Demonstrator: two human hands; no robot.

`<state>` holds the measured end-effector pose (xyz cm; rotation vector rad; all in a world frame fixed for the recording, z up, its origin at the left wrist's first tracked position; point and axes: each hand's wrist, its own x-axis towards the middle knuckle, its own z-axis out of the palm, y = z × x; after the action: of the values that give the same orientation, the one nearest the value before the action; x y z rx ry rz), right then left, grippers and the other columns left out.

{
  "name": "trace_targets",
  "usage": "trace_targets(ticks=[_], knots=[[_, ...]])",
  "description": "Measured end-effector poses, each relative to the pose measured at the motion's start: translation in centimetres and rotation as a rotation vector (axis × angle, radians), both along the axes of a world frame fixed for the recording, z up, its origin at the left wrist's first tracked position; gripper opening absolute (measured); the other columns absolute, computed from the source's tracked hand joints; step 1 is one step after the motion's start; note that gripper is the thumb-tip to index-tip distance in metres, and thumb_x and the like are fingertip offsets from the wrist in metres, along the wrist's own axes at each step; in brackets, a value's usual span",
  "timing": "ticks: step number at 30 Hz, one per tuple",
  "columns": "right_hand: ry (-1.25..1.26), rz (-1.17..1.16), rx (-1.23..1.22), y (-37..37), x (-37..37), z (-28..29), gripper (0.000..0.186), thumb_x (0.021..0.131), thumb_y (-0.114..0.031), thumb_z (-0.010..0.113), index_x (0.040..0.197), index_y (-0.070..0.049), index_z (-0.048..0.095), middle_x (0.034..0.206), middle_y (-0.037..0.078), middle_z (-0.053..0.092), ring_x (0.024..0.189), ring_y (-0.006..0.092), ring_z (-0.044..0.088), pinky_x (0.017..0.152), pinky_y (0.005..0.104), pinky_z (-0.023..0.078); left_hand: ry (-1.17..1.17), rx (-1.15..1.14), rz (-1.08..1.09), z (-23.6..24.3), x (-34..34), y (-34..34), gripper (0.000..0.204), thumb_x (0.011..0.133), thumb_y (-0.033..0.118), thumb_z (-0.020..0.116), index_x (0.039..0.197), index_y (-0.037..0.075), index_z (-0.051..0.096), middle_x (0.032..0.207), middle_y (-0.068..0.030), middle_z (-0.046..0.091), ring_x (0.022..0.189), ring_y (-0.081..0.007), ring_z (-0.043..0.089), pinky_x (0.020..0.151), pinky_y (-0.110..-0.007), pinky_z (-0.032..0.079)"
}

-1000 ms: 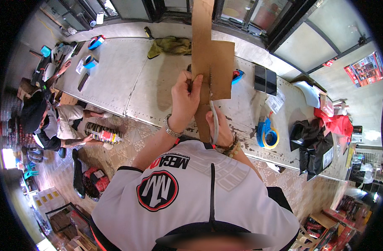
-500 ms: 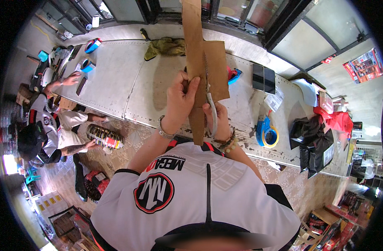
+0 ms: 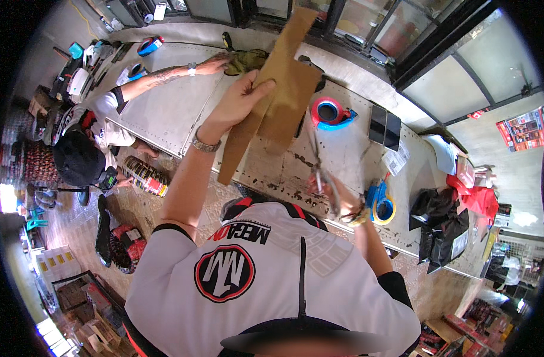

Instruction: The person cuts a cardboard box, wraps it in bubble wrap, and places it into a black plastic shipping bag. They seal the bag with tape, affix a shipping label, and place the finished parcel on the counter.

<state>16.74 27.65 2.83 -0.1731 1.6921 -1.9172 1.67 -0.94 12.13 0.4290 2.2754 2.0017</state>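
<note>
My left hand [image 3: 239, 98] grips a brown piece of cardboard [image 3: 293, 80] by its left side, thumb on top, holding it tilted above the table. The cardboard has a long narrow strip along its left and a wider flap on its right. A pair of scissors [image 3: 315, 146] is in my right hand [image 3: 334, 190], blades pointing away from me, apart from the cardboard. That hand is blurred by motion. Just beyond the scissors sits a red and blue tape dispenser [image 3: 343, 119]. A blue tape dispenser [image 3: 376, 195] with a yellowish roll lies beside my right wrist.
A co-worker's hand [image 3: 215, 64] reaches to a green cloth item [image 3: 248, 61] at the table's far side. Two dark flat devices [image 3: 385, 128], a paper label [image 3: 397, 159] and black plastic packages [image 3: 441, 229] lie on the right. The co-worker's other hand touches a wrapped bundle [image 3: 146, 175].
The scissors have left the cardboard and moved right with my right hand. My left hand has shifted left and tilted the cardboard. The co-worker's arm has stretched across the table to the green cloth item.
</note>
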Motion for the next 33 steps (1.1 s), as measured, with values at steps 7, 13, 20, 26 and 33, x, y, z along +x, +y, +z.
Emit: trace_targets(ticks=[7,13,20,26,33], knots=[[0.302,0.236,0.211,4.3,-3.3,6.3,0.069,0.085,-0.070,0.054,0.103,-0.003,0.054,0.091,0.005,0.055,0.082,0.0139,0.055,0.072,0.0285,0.046,-0.077,-0.299,-0.343,0.4,0.6,1.1,0.037,0.084,0.017,0.077,0.113,0.003,0.061,0.100,0.0012,0.065,0.089,-0.0044,0.056,0.078,-0.024,0.047],[0.262,0.256,0.338,5.3,-3.7,8.7,0.053,0.087,-0.054,0.061,0.092,-0.002,0.055,0.079,0.004,0.054,0.071,0.0134,0.053,0.065,0.0297,0.046,-0.164,-0.291,-0.401,1.5,0.4,1.8,0.041,0.082,0.014,0.078,0.118,0.002,0.063,0.103,-0.0015,0.069,0.088,-0.0060,0.061,0.078,-0.024,0.050],[0.301,0.180,0.405,6.0,-3.3,8.6,0.040,0.093,-0.044,0.062,0.084,-0.006,0.052,0.069,-0.004,0.048,0.055,0.0043,0.046,0.047,0.0212,0.036,-0.231,-0.305,-0.448,1.9,0.0,2.9,0.039,0.081,0.015,0.078,0.114,0.000,0.065,0.100,-0.0028,0.070,0.087,-0.0065,0.063,0.076,-0.024,0.051],[0.319,0.140,0.534,6.4,-2.6,8.0,0.040,0.090,-0.036,0.067,0.079,0.000,0.054,0.061,0.013,0.050,0.054,0.0211,0.048,0.053,0.0356,0.037,-0.347,-0.406,-0.464,1.2,-0.1,4.4,0.035,0.079,0.017,0.080,0.108,0.000,0.069,0.094,-0.0023,0.071,0.082,-0.0077,0.063,0.074,-0.025,0.051],[0.695,-0.047,0.663,9.4,0.2,1.4,0.025,0.086,-0.023,0.068,0.086,-0.003,0.053,0.072,0.016,0.056,0.067,0.0379,0.058,0.056,0.0451,0.042,-0.279,-0.427,-0.595,-1.3,-0.6,8.1,0.034,0.079,0.019,0.079,0.105,-0.001,0.070,0.093,-0.0023,0.071,0.080,-0.0075,0.063,0.072,-0.025,0.051]])
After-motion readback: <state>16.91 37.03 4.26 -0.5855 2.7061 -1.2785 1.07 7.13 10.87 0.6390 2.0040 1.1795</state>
